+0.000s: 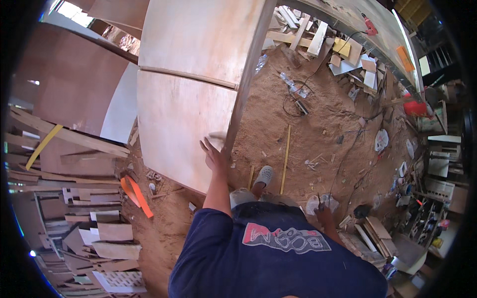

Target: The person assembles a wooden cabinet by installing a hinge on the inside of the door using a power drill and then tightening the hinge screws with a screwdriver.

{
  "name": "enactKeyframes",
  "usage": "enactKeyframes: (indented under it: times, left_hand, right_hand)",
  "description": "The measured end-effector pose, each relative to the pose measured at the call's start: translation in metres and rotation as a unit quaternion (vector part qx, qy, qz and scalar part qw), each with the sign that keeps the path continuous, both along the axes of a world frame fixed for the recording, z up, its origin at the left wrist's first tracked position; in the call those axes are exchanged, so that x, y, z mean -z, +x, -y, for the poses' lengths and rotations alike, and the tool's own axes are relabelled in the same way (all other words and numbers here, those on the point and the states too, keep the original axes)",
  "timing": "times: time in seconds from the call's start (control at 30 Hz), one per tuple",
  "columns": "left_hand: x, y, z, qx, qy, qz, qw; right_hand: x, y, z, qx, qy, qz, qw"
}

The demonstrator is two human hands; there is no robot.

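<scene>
We see a sawdust-covered floor [323, 124] carrying a long yellow strip [285, 159], black cables [298, 94], crumpled plastic bottles [293, 84], wood offcuts [318, 39] and an orange piece [139, 196] beside stacked boards [99, 233].

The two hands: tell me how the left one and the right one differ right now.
The left hand is raised on an outstretched arm, laid flat with fingers spread on the plywood panel near its edge; the right hand hangs low by the hip, away from the panel. The left is empty; the right seems closed on a small thin thing, too small to tell. Both are bare, above the sawdust floor.
</scene>
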State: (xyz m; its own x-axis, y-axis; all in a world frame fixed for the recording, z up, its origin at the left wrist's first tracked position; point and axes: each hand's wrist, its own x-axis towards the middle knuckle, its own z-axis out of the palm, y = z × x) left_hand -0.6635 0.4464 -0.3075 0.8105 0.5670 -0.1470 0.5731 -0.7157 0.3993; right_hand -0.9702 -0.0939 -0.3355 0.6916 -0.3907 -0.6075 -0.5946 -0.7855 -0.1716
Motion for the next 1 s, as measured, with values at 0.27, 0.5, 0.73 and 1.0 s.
enactKeyframes:
  times: [0.27,0.5,0.73,1.0]
  left_hand:
    - [0.005,-0.075,-0.061,0.038,0.035,0.072,0.996]
    - [0.004,-0.160,-0.116,-0.090,0.021,0.009,0.996]
    - [0.019,-0.151,-0.165,-0.136,-0.047,0.009,0.990]
    - [0.069,-0.081,-0.259,-0.169,-0.104,0.057,0.978]
  right_hand:
    - [0.004,0.132,-0.074,-0.093,0.121,0.065,0.986]
    - [-0.031,0.389,-0.311,-0.006,0.378,0.307,0.874]
    - [-0.022,0.496,-0.452,0.073,0.335,0.363,0.867]
    - [-0.048,0.497,-0.483,0.041,0.079,0.328,0.941]
